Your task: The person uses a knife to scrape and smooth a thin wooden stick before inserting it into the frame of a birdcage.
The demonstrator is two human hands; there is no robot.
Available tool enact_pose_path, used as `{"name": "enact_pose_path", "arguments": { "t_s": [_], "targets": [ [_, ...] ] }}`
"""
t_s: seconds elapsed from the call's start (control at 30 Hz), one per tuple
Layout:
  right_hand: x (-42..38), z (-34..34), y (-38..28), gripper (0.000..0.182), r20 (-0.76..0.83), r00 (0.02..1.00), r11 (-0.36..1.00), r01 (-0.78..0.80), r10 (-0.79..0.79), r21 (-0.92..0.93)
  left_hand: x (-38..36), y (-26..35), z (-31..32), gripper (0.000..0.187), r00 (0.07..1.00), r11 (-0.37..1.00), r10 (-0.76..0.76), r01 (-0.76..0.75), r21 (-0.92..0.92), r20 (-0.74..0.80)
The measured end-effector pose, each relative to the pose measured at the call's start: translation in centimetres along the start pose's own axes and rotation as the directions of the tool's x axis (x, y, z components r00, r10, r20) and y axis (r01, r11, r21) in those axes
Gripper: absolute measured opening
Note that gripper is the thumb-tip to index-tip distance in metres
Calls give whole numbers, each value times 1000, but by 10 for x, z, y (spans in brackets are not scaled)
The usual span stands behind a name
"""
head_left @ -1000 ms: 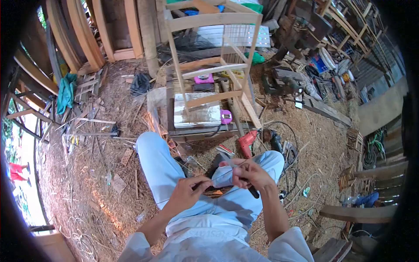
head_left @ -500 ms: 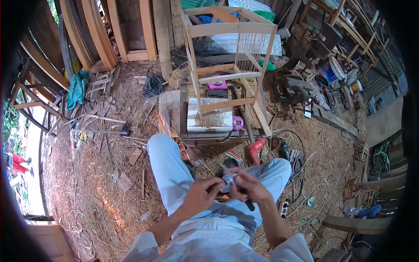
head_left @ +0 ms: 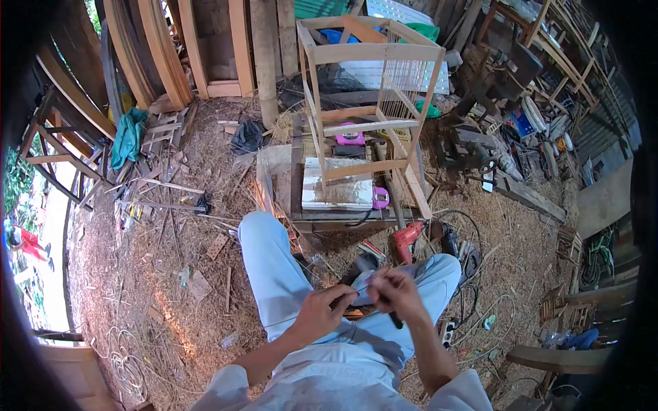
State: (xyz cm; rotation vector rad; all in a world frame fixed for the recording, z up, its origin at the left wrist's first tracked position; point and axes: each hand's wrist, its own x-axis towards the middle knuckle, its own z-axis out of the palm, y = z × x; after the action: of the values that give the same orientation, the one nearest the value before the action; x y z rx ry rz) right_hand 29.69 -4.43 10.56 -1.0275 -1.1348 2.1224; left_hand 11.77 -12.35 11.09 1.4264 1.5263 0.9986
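Note:
My left hand (head_left: 319, 312) is over my lap, fingers pinched on something small and thin that I cannot make out. Close beside it on the right, my right hand (head_left: 399, 293) is closed around what looks like a knife. Its dark handle (head_left: 395, 320) sticks out below the fist, and a greyish blade (head_left: 364, 264) points up and left. The fingertips of both hands are near each other between my knees. In front of my knees, a wooden frame (head_left: 381, 52) with thin rods on one side stands on a low wooden bench (head_left: 295, 195).
On the bench are a white-topped block (head_left: 337, 198) and a pink tape measure (head_left: 380, 198). A red power drill (head_left: 407, 240) stands on the floor by my right knee, with cables around. Curved boards (head_left: 164, 51) lean at the back left. A person in red (head_left: 31, 245) is outside at left.
My right hand has shifted slightly, its fingers closing in and the blade tilting a little. The view has turned slightly left. The person outside shows more fully.

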Motion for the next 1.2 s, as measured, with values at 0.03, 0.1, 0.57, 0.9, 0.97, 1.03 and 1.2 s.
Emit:
{"name": "enact_pose_path", "arguments": {
  "t_s": [0.03,0.1,0.57,0.9,0.97,1.03,1.2],
  "targets": [
    [2,8,4,16,35,999,996,35,-32,-77,2,0,-1,11,1000,1000,8,-8,1,-2],
    [3,2,2,19,-28,997,976,67,-74,-209,2,-2,-5,11,999,998,-20,22,-62,33],
    [10,14,-2,33,245,969,995,42,-20,-88,9,-5,-11,14,999,999,-47,47,-27,23],
    [3,1,-3,19,165,985,993,-35,54,-116,-2,-19,-5,18,995,988,-4,19,-152,101],
    [3,-1,-6,19,125,990,991,-50,66,-120,-1,-16,-5,17,993,975,-27,52,-215,119],
    [2,1,-10,19,51,997,994,-50,55,-100,0,-4,-11,16,989,981,-69,91,-169,134],
    [1,-54,-17,21,-232,971,998,-45,51,31,-14,-18,-20,15,994,991,-31,45,-129,108]
  ]
}}
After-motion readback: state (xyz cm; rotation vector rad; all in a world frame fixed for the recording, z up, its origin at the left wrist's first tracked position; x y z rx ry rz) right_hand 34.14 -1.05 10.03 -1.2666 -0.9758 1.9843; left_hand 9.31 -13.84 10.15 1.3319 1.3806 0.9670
